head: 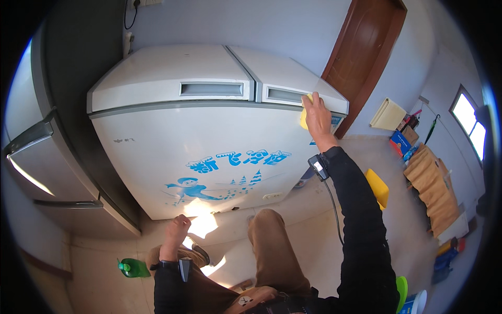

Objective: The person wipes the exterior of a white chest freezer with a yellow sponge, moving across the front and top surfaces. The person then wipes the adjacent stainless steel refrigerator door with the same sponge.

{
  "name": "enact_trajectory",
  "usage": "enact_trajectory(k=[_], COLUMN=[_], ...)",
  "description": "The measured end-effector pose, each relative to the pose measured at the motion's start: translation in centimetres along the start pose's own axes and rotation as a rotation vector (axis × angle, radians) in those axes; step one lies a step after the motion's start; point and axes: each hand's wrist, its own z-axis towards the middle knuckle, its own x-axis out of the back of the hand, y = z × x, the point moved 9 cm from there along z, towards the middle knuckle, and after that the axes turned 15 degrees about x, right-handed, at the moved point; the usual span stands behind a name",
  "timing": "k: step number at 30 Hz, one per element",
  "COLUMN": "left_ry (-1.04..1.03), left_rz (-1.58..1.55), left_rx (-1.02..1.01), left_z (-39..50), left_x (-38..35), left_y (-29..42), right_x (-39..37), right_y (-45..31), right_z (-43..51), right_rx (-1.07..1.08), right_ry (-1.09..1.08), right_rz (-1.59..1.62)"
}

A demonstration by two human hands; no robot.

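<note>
A white chest freezer with two lids and blue printed artwork stands before me. My right hand presses a yellow cloth or sponge against its upper front, at the right end of the recessed handle of the right lid. The hand partly hides the yellow piece. My left hand hangs low, above my bent knee and near the freezer's bottom edge, with its fingers curled in. Nothing shows in it. The left lid's handle is out of reach of both hands.
A grey refrigerator stands close on the left. On the floor are a green bottle by my left leg and a yellow container at right. A brown door is behind the freezer. A cable hangs from my right wrist device.
</note>
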Motion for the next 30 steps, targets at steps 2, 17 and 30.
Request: enact_trajectory(k=[2,17,30], left_ry=[0.001,-0.032,-0.033], left_rz=[-0.03,-0.092,-0.107], left_rx=[-0.01,-0.016,0.025], left_z=[-0.1,-0.6,-0.3], left_x=[-0.1,1.1,0.4], left_y=[0.1,-0.1,-0.7], right_x=[-0.7,3.8,-1.3], right_y=[-0.1,5.6,1.2], right_z=[0.3,-3.3,1.5], right_rx=[0.026,-0.301,-0.212], right_ry=[-0.05,0.148,-0.004], right_rz=[-0.067,0.585,0.06])
